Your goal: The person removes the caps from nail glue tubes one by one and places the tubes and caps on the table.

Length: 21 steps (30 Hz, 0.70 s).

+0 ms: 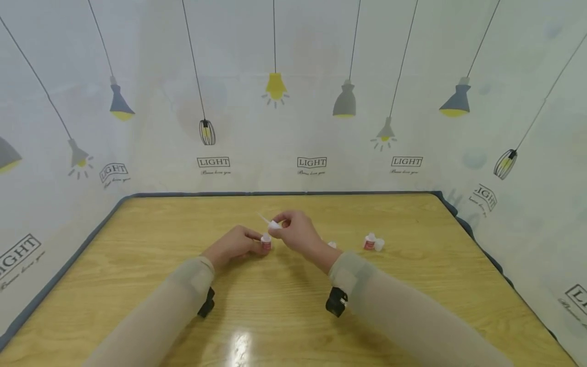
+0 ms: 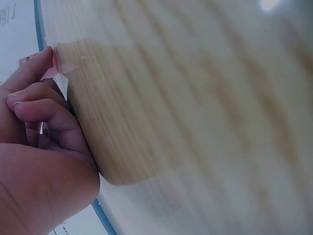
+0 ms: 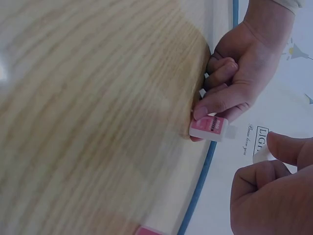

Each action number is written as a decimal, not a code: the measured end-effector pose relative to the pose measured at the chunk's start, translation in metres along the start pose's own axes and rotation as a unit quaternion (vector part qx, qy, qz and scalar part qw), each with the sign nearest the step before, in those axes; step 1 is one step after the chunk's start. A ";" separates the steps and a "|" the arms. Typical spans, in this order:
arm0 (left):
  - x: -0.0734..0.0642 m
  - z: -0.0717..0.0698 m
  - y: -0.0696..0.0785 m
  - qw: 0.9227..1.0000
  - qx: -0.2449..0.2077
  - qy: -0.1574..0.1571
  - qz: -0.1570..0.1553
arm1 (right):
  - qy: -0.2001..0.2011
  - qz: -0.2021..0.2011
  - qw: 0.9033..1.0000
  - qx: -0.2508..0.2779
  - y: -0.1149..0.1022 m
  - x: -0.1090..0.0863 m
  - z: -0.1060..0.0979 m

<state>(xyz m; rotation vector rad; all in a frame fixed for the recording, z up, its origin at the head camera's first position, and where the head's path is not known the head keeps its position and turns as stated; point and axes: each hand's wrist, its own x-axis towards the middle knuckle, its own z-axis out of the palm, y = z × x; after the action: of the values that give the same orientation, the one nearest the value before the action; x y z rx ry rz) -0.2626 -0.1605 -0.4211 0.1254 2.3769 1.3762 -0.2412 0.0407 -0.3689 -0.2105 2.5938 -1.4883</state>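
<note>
On the wooden table, my left hand (image 1: 235, 243) pinches a small white bottle (image 1: 266, 242) with a pink-red label, keeping it upright. Its neck is uncapped in the right wrist view, where thumb and fingers grip the label (image 3: 208, 128). Just above and to the right, my right hand (image 1: 300, 235) pinches a white cap (image 1: 274, 225) with a thin pale stick (image 1: 263, 218) pointing up and left, apart from the bottle. In the left wrist view the left hand (image 2: 46, 117) rests on the tabletop, and the bottle is mostly hidden behind its fingers.
Right of the hands stands another small red-labelled bottle (image 1: 369, 242), with a white cap (image 1: 379, 244) beside it. A small white object (image 1: 332, 245) is partly hidden behind my right wrist. A wall sheet (image 1: 312, 127) printed with lamps surrounds the table (image 1: 275, 316).
</note>
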 end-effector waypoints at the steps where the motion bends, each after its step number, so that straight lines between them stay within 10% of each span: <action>1: 0.000 0.000 0.001 1.000 -0.002 -0.001 -0.001 | 0.000 0.006 1.000 0.009 0.002 0.000 0.001; 21: 0.002 0.001 -0.002 1.000 0.014 -0.006 0.001 | -0.032 0.064 0.997 -0.003 0.030 0.000 0.013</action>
<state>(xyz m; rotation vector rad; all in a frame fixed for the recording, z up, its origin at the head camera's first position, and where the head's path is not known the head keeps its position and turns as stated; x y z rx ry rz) -0.2639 -0.1601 -0.4235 0.1429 2.3878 1.3400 -0.2397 0.0446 -0.4013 -0.0885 2.5109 -1.4065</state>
